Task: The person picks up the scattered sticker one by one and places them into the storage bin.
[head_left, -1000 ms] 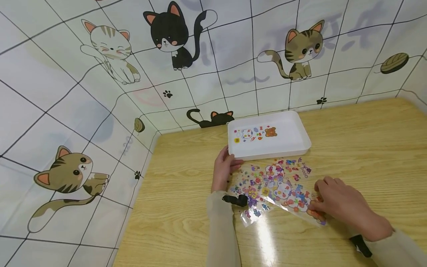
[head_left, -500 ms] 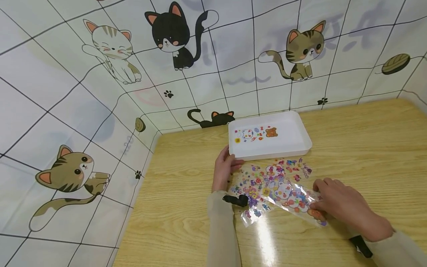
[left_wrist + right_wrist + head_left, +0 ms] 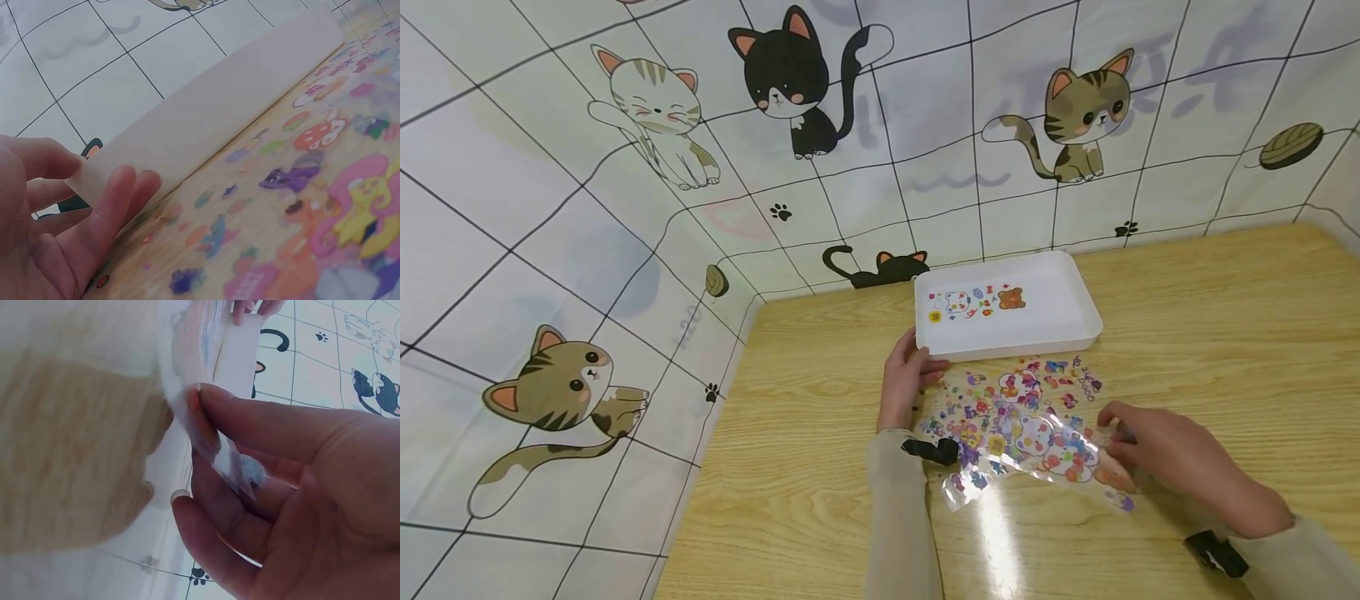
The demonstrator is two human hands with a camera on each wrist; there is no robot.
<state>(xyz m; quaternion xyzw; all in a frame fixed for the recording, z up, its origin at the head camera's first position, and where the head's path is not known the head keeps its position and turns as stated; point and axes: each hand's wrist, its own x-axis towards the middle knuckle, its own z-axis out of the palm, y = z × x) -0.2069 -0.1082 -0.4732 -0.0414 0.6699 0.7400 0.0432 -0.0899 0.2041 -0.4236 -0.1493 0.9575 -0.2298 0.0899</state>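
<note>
A white tray (image 3: 1060, 300) stands at the back of the table, with small stickers and a brown bear sticker (image 3: 1011, 298) on the left part of its floor. My left hand (image 3: 904, 379) holds the tray's near left corner; in the left wrist view its fingers lie on both sides of the tray wall (image 3: 206, 106). Clear sticker sheets (image 3: 977, 417) overlap in front of the tray. With thumb and fingers, my right hand (image 3: 1187, 458) pinches the right end of the upper sheet (image 3: 1067, 462). The right wrist view shows that end bent between thumb (image 3: 250, 419) and fingers.
Wood-grain table (image 3: 790, 475) surface lies around the sheets, with a bright reflection near the front. Behind and to the left rise wall coverings (image 3: 925, 192) printed with cats and grid lines. Black straps sit on both wrists.
My right hand has shifted its fingers on the sheet's right end and bent that end up a little. Glare on the sheet has changed. The left hand and tray stay in place.
</note>
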